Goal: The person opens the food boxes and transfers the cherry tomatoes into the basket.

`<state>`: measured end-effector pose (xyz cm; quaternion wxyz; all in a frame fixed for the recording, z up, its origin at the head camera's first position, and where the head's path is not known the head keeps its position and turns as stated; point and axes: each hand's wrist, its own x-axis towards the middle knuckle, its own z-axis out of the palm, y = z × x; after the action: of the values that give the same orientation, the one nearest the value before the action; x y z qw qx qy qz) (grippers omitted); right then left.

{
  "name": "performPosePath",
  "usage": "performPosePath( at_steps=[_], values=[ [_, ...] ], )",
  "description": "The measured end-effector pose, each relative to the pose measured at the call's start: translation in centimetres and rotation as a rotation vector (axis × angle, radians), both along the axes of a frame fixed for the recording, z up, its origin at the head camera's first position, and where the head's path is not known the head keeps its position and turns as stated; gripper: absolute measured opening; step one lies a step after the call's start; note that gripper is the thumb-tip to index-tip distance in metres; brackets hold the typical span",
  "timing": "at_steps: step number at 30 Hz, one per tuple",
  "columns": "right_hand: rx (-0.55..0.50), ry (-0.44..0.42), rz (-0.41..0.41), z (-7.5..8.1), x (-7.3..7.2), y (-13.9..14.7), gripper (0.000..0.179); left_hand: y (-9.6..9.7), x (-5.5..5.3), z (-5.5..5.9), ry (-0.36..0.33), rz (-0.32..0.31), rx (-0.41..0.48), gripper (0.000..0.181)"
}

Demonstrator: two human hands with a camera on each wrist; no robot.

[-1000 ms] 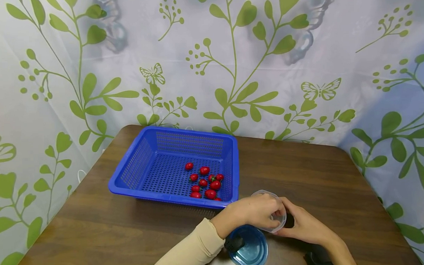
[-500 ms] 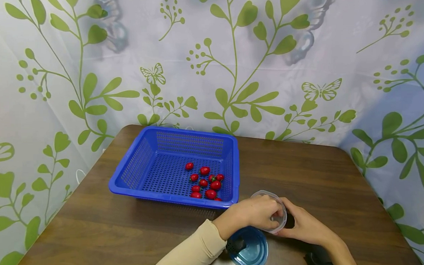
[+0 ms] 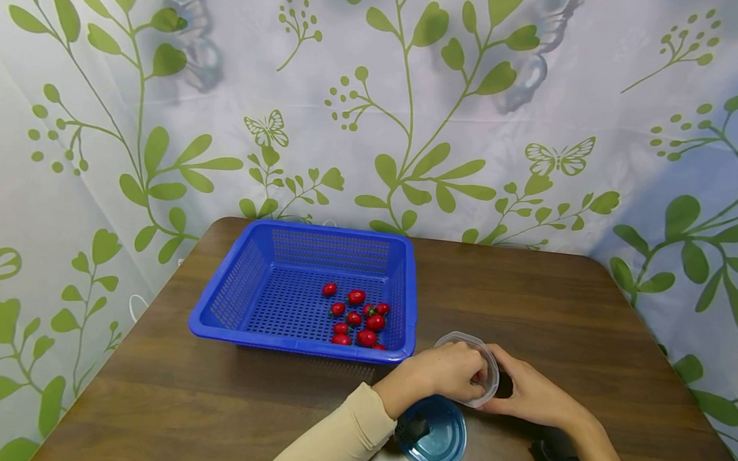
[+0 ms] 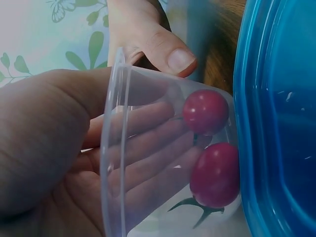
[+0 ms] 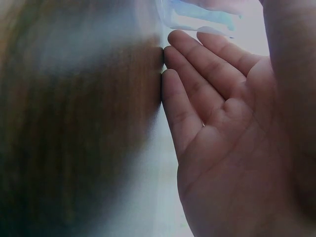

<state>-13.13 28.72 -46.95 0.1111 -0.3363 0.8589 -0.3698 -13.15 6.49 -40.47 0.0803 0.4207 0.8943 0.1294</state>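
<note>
My left hand [image 3: 453, 370] reaches into a small clear plastic container [image 3: 491, 382], its fingers [image 4: 148, 143] showing fairly straight through the wall in the left wrist view. Close to those fingertips, at the container's bottom, are a round cherry tomato [image 4: 205, 112] and a second tomato [image 4: 215, 175] with a green stem. With thumb and forefinger, my right hand [image 3: 527, 394] holds the container from its right side. The other fingers of that hand [image 5: 217, 108] extend down to the tabletop in the right wrist view. Beside the container lies a round blue lid [image 3: 446, 435], partly covered by the left wrist's black camera.
A blue perforated basket [image 3: 238, 335] stands left of the hands, with several red cherry tomatoes [image 3: 356, 297] gathered in its right half. The brown wooden table [image 3: 505, 287] backs onto a hanging cloth [image 3: 365, 108] printed with green leaves and butterflies.
The left forearm and hand have shifted very slightly at the container. The right hand keeps its hold, and the basket and its tomatoes have not moved.
</note>
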Motion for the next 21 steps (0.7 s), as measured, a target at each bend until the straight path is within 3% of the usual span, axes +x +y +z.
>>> performPosePath(
  at_steps=[21],
  values=[
    [0.037, 0.045, -0.034, 0.03, -0.01, -0.15, 0.076, 0.35, -0.08, 0.10, -0.070, 0.042, -0.032, 0.012]
  ],
)
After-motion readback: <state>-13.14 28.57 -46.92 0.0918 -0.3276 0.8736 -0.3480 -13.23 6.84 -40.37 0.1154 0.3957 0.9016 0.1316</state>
